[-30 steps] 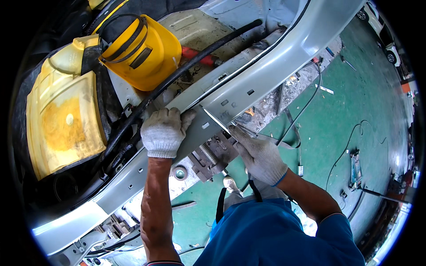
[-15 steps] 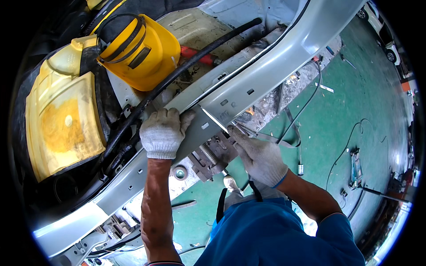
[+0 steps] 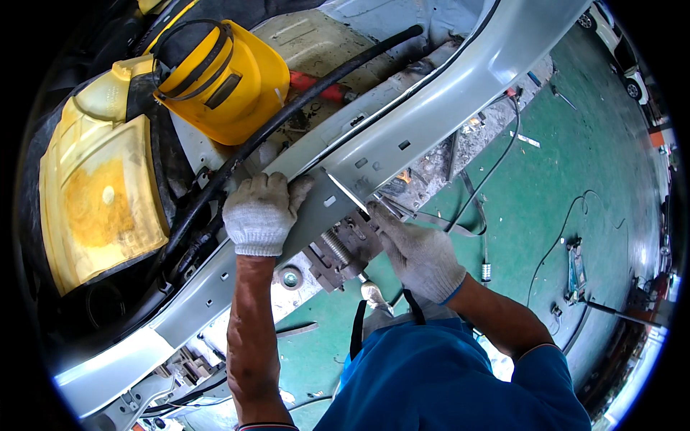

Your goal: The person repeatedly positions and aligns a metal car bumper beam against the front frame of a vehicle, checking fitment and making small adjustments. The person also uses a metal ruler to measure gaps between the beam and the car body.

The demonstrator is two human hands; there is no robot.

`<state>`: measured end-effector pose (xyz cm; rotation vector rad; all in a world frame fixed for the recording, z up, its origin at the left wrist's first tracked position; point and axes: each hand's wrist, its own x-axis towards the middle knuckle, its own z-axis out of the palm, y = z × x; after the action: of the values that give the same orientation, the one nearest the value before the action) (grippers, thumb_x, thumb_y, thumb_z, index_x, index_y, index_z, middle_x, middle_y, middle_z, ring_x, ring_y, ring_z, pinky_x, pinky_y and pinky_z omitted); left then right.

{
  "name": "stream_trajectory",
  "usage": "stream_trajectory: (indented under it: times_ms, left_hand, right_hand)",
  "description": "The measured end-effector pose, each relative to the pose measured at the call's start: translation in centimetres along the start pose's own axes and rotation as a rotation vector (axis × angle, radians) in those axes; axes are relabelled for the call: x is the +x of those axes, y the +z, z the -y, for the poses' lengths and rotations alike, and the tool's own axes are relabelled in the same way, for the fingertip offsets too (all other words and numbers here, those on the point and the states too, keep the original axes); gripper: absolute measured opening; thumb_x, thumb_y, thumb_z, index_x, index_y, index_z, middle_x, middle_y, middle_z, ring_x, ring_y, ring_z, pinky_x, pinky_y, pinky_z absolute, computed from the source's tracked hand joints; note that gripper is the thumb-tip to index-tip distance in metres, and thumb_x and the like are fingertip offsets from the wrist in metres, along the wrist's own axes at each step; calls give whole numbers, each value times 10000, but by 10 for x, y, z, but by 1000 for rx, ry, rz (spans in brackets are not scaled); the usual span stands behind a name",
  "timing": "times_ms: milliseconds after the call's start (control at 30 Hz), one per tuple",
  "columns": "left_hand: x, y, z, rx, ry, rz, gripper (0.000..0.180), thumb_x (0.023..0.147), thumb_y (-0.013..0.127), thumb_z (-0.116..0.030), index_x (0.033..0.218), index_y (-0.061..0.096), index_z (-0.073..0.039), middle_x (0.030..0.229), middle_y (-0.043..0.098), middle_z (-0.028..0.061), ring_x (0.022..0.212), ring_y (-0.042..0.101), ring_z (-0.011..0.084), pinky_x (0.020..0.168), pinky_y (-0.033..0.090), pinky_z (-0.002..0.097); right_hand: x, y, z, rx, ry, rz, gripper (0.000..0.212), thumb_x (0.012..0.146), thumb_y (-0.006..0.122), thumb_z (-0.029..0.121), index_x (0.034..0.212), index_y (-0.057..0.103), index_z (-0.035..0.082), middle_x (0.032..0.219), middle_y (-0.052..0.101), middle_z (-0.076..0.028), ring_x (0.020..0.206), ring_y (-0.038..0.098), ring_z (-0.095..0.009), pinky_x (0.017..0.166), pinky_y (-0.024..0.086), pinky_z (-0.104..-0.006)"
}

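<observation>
A long grey car sill panel (image 3: 402, 147) runs diagonally through the view, with small slots in its face. My left hand (image 3: 261, 214), in a white knit glove, is curled over the panel's inner edge and grips it. My right hand (image 3: 419, 251), also gloved, is at the outer edge, its fingers bent at the lower end of a thin bright strip (image 3: 343, 188) across the panel. Whether the fingers hold that strip is hidden. Just below the panel, between my hands, sits a dark metal clamp (image 3: 341, 253) with a coil spring or thread.
A yellow visor or hood (image 3: 248, 86) with a black band lies inside the car body, beside a black hose (image 3: 316, 86) and a red tube (image 3: 323, 87). Yellowed padding (image 3: 108, 190) is at left. Cables (image 3: 496, 172) and a jack-like tool (image 3: 576, 273) lie on the green floor (image 3: 532, 201).
The view has shifted very slightly. Both hands keep the same places on the panel, and nothing has visibly been taken hold of or let go.
</observation>
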<state>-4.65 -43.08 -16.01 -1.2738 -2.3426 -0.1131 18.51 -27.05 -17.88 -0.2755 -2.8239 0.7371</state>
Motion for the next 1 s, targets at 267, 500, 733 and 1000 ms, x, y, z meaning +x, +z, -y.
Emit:
stream_trajectory:
  times_ms: [267, 500, 733, 1000]
  left_hand:
    - [1, -1, -2, 2, -12, 9, 452, 934, 689, -543, 785, 663, -117, 721, 641, 72, 689, 691, 261, 599, 541, 402]
    - [1, -5, -4, -8, -75, 118, 453, 920, 707, -548, 875, 709, -97, 815, 682, 97, 757, 705, 297, 664, 555, 429]
    - [1, -4, -4, -2, -56, 78, 442, 933, 688, -543, 812, 675, -118, 771, 653, 76, 733, 698, 278, 642, 548, 422]
    - [1, -2, -3, -2, -36, 60, 457, 930, 688, -553, 801, 666, -115, 760, 646, 82, 709, 691, 281, 621, 540, 420]
  right_hand:
    - [2, 2, -4, 56, -12, -10, 632, 1039, 591, 236, 1621, 358, 161, 675, 631, -116, 529, 640, -280, 437, 492, -429]
    - [-2, 13, -6, 96, 7, -43, 654, 1000, 619, 174, 1613, 391, 176, 687, 629, -117, 538, 617, -292, 451, 481, -456]
    - [-2, 10, -2, 138, 95, 29, 569, 1007, 637, 159, 1558, 497, 161, 837, 655, -127, 648, 669, -322, 558, 548, -444]
    - [-4, 7, 2, 54, 101, 140, 604, 1017, 616, 169, 1592, 431, 165, 948, 676, -157, 618, 672, -334, 515, 546, -454]
